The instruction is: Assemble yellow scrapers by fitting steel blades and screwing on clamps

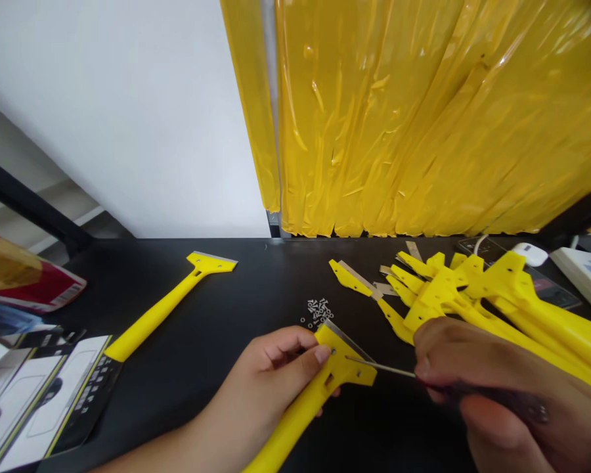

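Observation:
My left hand [276, 374] is closed on a yellow scraper [303, 410], its thumb on the head beside a screw hole. A metal blade edge lines the head's upper side. In my right hand [512, 387] is a screwdriver [384, 368] with a thin metal shaft; its tip meets the scraper head near the middle. My fingers cover most of the dark handle. Small screws and nuts [319, 311] lie in a pile just beyond the scraper head.
Another yellow scraper [165, 309] lies at the left on the black table [256, 282]. Yellow scraper handles [502, 289] and loose head plates [349, 278] are heaped at the right. Printed packages [54, 401] lie at the lower left. A yellow plastic curtain [398, 118] hangs behind.

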### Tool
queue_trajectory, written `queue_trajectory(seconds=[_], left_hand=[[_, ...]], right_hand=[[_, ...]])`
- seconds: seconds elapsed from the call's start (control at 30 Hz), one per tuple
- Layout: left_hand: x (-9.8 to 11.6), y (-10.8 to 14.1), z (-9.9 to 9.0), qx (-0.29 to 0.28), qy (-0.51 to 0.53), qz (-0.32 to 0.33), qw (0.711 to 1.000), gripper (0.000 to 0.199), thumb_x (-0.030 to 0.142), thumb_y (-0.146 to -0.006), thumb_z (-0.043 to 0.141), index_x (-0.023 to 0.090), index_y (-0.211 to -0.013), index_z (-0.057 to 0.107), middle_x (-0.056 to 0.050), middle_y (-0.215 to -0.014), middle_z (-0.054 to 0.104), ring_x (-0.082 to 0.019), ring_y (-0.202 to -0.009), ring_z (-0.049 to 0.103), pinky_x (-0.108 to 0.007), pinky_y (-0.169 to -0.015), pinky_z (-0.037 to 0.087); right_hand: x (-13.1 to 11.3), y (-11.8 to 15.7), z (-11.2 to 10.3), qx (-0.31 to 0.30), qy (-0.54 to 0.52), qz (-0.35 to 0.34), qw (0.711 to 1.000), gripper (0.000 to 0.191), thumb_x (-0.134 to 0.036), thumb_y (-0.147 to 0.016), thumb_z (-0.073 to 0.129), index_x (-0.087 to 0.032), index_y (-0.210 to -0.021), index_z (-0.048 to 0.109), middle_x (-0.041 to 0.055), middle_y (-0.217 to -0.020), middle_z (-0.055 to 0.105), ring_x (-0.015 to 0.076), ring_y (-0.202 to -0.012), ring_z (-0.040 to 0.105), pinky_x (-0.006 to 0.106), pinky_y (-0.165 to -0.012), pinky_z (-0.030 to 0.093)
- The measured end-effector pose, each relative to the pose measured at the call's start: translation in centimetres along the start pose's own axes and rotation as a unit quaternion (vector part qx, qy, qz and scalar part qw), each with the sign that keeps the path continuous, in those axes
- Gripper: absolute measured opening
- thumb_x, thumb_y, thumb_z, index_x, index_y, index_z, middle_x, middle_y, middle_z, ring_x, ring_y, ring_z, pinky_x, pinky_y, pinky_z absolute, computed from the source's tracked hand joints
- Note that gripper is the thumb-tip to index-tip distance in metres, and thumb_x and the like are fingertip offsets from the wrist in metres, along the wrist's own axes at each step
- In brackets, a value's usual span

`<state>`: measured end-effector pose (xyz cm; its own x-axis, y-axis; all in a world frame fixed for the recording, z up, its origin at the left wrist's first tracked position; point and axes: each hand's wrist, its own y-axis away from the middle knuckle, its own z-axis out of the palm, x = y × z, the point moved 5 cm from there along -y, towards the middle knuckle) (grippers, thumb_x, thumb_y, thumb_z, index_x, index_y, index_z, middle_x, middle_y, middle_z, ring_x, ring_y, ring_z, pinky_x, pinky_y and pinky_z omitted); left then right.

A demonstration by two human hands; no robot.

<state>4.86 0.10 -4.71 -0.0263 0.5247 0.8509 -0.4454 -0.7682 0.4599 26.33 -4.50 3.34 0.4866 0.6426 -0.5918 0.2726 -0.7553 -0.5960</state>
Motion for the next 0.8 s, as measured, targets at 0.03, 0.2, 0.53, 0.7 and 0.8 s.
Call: queue_trajectory(seconds=[0.03,0.2,0.53,0.7,0.8], left_hand=[[0.1,0.0,0.0,0.000,0.002,0.001,1.000,0.036,0.052,-0.088,0.077,0.016,-0.093,0.074,-0.007,-0.081,0.078,-0.015,-0.065,0.065,-0.027,-0.066,0.052],[0.1,0.1,0.1,0.002,0.012,-0.001,1.000,0.035,0.049,-0.084,0.081,0.016,-0.091,0.074,-0.006,-0.079,0.077,-0.015,-0.066,0.065,-0.026,-0.066,0.052],[0.3,0.0,0.3,0.006,0.001,0.013,1.000,0.032,0.047,-0.081,0.084,0.016,-0.085,0.077,-0.004,-0.076,0.076,-0.014,-0.065,0.063,-0.024,-0.064,0.049],[0.6,-0.1,0.5,0.005,-0.015,0.024,1.000,0.033,0.048,-0.080,0.085,0.016,-0.084,0.079,-0.002,-0.076,0.075,-0.014,-0.069,0.062,-0.023,-0.065,0.047],[0.7,-0.1,0.6,0.004,-0.016,0.022,1.000,0.032,0.047,-0.079,0.085,0.016,-0.082,0.079,-0.002,-0.074,0.074,-0.014,-0.067,0.060,-0.023,-0.064,0.045]], right_hand=[[-0.1,-0.2,0.4,-0.012,-0.008,-0.002,1.000,0.019,-0.043,-0.107,0.054,-0.030,-0.118,0.062,0.0008,-0.081,0.068,0.0191,-0.071,0.070,0.031,-0.067,0.059],[-0.1,-0.8,1.3,-0.040,-0.051,-0.007,0.998,0.021,-0.043,-0.108,0.052,-0.031,-0.123,0.059,0.0012,-0.084,0.070,0.0182,-0.074,0.070,0.031,-0.067,0.060],[-1.5,-1.8,2.0,-0.039,0.020,-0.031,0.999,0.017,-0.041,-0.108,0.050,-0.030,-0.113,0.061,0.0042,-0.083,0.076,0.0229,-0.076,0.074,0.034,-0.065,0.057],[-1.1,-2.0,2.0,-0.044,0.017,-0.028,0.998,0.023,-0.045,-0.111,0.042,-0.029,-0.107,0.059,0.0007,-0.075,0.072,0.0169,-0.067,0.068,0.029,-0.063,0.057],[-1.0,-1.8,1.8,-0.054,0.013,-0.022,0.998,0.025,-0.046,-0.110,0.043,-0.029,-0.105,0.061,0.0002,-0.071,0.070,0.0160,-0.064,0.067,0.027,-0.060,0.057]])
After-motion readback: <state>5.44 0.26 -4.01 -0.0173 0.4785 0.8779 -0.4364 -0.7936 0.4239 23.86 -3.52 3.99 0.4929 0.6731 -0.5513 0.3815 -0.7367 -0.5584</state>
